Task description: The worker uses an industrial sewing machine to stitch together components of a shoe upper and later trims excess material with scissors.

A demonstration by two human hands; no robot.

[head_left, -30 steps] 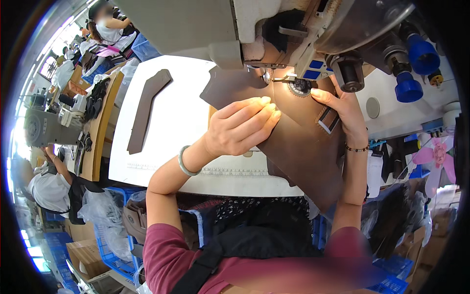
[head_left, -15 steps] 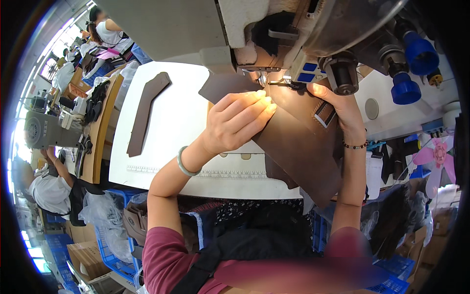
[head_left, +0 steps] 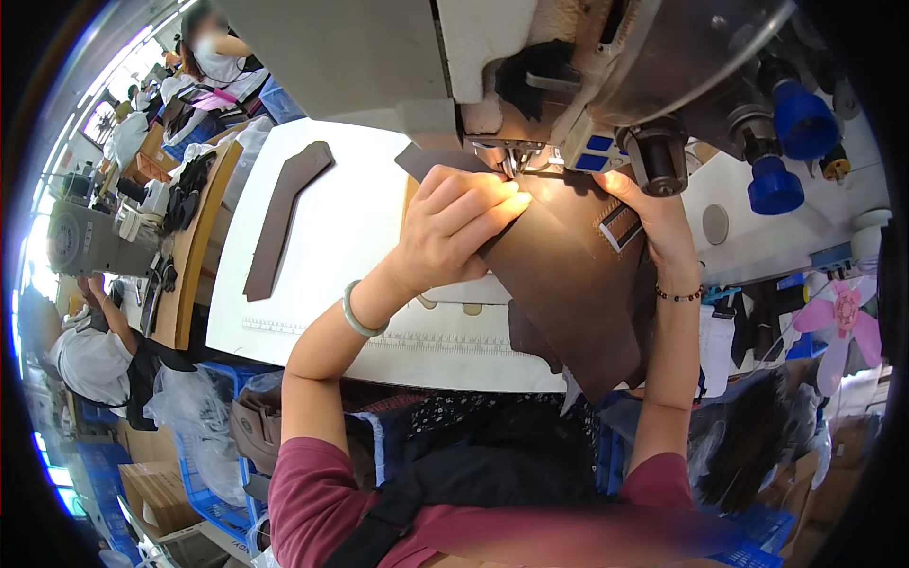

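Under left hand (head_left: 445,232), brown leather piece (head_left: 568,284) pressed flat, fingers extended near needle; right hand (head_left: 653,222) pinching its edge; should be fed steadily.

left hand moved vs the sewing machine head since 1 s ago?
Yes. The left hand has slid forward on the brown leather piece, fingertips now right at the needle under the sewing machine head.

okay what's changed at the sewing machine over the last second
The brown panel has been fed further under the needle, and the left hand slid with it, fingertips now at the presser foot. The right hand still steadies its far edge. The loose brown strip hasn't moved.
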